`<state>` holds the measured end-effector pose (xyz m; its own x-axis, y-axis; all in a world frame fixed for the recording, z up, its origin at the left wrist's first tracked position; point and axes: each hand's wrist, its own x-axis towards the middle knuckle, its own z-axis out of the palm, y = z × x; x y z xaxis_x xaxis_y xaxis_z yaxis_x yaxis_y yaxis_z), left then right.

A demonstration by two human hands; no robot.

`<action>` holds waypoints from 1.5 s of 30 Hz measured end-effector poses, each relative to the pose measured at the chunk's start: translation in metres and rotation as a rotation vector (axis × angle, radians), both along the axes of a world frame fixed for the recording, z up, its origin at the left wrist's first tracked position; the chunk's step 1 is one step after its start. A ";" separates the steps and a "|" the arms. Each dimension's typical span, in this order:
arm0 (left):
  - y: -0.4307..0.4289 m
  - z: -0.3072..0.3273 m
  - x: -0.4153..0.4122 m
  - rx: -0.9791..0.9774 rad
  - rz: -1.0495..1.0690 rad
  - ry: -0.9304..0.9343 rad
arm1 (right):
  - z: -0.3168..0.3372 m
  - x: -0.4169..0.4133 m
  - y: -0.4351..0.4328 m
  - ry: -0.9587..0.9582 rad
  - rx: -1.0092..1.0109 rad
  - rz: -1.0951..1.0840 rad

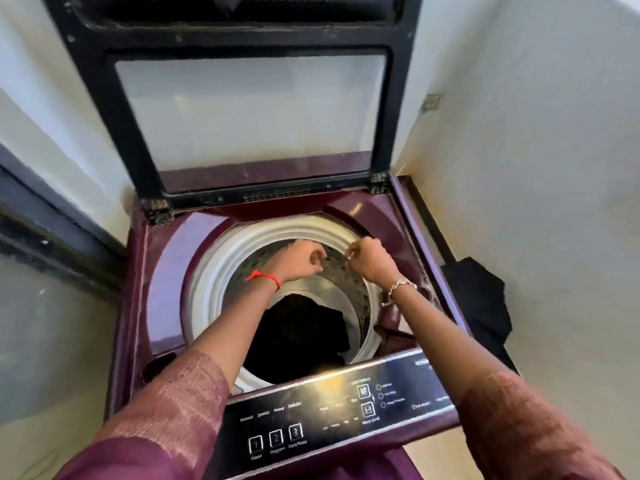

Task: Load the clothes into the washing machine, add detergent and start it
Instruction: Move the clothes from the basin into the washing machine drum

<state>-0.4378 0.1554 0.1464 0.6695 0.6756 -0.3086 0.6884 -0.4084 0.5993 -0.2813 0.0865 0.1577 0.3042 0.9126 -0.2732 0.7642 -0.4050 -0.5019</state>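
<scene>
Lid's up and you've got dark clothes point(304, 327) sitting low in the drum point(346, 271) at frame center, so loading looks at least partly done. Your left hand point(299, 259) and right hand point(370, 259) are both curled over the drum's far side, fingers pinched, maybe on something small, too blurry to tell. Another dark garment point(481, 306) lies at right. Detergent and the start button point(295, 433) still to go.

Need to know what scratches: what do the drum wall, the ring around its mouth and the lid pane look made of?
Drum wall: likely stainless steel, dull grey sheen, rows of punched holes. Ring: probably moulded plastic, off-white, smooth ribs. Lid pane: glass or clear plastic, see-through, hazy, in a black frame.
</scene>
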 end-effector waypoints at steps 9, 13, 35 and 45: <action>-0.033 0.064 0.145 0.162 -0.239 -0.247 | 0.061 0.115 -0.074 0.056 0.415 -0.444; -0.059 0.067 0.213 0.167 -0.374 -0.232 | 0.048 0.174 -0.116 0.018 0.390 -0.596; -0.081 -0.252 0.485 0.271 -0.874 0.739 | -0.283 0.434 -0.193 0.034 -0.554 -0.282; -0.083 -0.368 0.521 0.336 -0.835 0.654 | -0.386 0.460 -0.168 -0.054 -0.530 -0.261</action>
